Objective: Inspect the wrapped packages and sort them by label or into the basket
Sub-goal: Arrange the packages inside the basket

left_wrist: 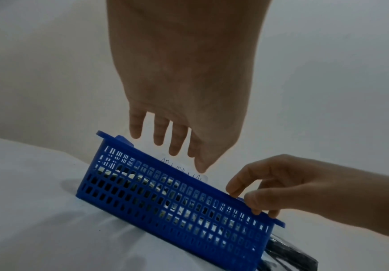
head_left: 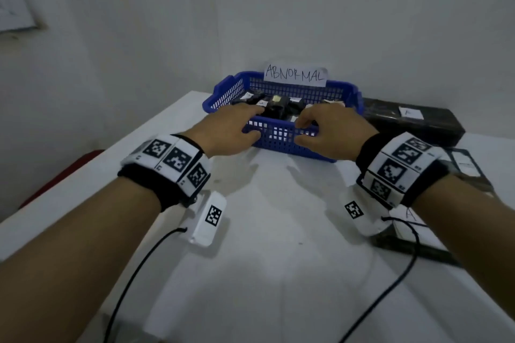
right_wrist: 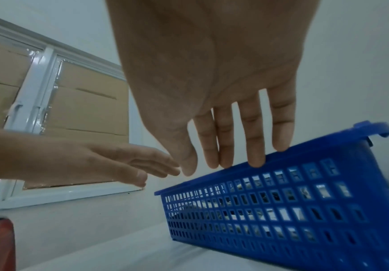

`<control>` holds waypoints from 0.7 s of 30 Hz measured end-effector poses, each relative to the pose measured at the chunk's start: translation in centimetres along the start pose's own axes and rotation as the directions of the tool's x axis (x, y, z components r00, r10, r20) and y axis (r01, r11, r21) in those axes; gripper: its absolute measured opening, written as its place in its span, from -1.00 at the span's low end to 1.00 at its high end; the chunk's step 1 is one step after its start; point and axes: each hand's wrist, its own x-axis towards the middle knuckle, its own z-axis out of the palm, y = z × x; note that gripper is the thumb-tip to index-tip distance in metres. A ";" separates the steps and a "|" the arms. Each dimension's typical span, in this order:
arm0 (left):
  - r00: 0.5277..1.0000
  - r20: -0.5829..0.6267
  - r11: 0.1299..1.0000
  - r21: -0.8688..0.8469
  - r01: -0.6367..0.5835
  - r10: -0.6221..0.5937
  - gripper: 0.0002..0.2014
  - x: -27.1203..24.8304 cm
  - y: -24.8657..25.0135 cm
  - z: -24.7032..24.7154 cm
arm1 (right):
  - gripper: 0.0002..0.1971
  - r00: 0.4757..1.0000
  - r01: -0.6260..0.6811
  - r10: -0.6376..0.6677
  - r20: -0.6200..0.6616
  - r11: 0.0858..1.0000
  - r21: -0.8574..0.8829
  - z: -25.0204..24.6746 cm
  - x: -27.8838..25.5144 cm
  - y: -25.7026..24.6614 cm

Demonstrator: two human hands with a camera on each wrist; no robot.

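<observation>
A blue slotted basket point(head_left: 278, 138) with a paper sign reading ABNORMAL point(head_left: 295, 76) stands at the back of the white table. Several black wrapped packages point(head_left: 276, 105) with small white labels lie inside it. My left hand point(head_left: 231, 125) is at the near rim on the left. In the left wrist view its fingers point(left_wrist: 174, 144) are straight, just above the basket point(left_wrist: 177, 210). My right hand point(head_left: 326, 128) is at the near rim on the right. In the right wrist view its fingertips point(right_wrist: 256, 161) rest on the rim of the basket point(right_wrist: 281, 210). Neither hand holds a package.
A long black wrapped package point(head_left: 412, 122) labelled A lies behind and right of the basket. More dark packages point(head_left: 471, 172) point(head_left: 415, 234) lie under my right forearm. A red object point(head_left: 69, 172) sits past the table's left edge. The wall is close behind the basket.
</observation>
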 end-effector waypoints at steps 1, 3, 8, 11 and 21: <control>1.000 0.017 0.999 0.050 -0.001 0.000 -0.56 0.4 0.0 0.1 | -0.64 1.000 0.008 -0.007 -0.014 1.000 0.014 0.1 0.1 0.2; 1.000 0.021 0.991 0.134 0.017 -0.020 -0.56 1.2 -0.1 0.6 | -0.67 0.999 0.006 -0.004 -0.032 0.998 0.057 0.4 0.6 0.5; 0.978 -0.194 0.996 -0.022 -0.084 0.078 -0.88 4.7 -1.8 1.3 | -0.95 0.996 -0.041 0.053 -0.067 0.984 0.172 0.8 2.6 1.7; 0.980 -0.145 0.982 -0.112 -0.151 0.135 -0.87 6.7 -3.5 1.1 | -0.87 0.992 -0.107 0.116 -0.045 0.978 0.180 0.9 3.8 2.0; 0.981 0.055 0.951 -0.263 -0.164 0.184 -0.85 7.0 -4.7 -0.5 | -0.85 0.932 -0.360 0.361 0.032 0.912 0.196 0.0 3.0 -0.8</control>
